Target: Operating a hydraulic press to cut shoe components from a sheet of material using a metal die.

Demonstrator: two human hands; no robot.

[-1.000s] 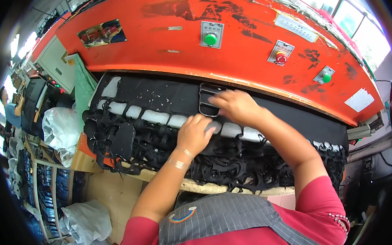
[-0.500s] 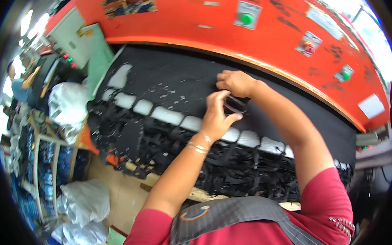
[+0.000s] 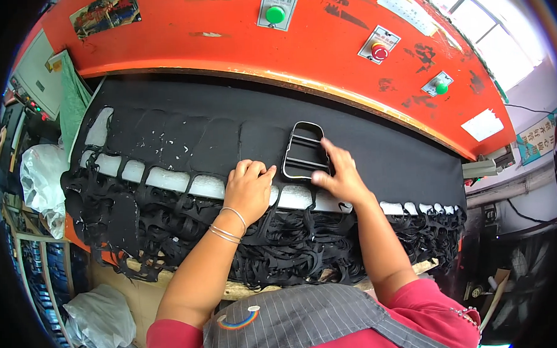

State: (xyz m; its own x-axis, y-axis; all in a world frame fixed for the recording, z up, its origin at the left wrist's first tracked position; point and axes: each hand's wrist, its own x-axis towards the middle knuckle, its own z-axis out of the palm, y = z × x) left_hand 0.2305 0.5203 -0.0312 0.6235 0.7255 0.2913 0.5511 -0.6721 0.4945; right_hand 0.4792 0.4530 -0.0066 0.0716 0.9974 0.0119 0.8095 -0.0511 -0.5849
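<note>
Both hands lowered | right hand [image 3: 339,179] on cutting die [image 3: 304,151] | scrap webbing [image 3: 275,248] near

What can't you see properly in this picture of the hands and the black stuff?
- Head view: the left hand lies knuckles up on the black sheet, so its palm and anything under it are hidden.
- The right hand covers the right edge of the metal cutting frame.
- The sheet's back edge vanishes under the orange machine.
- The heap of black scraps is too tangled to tell single pieces apart.
</note>
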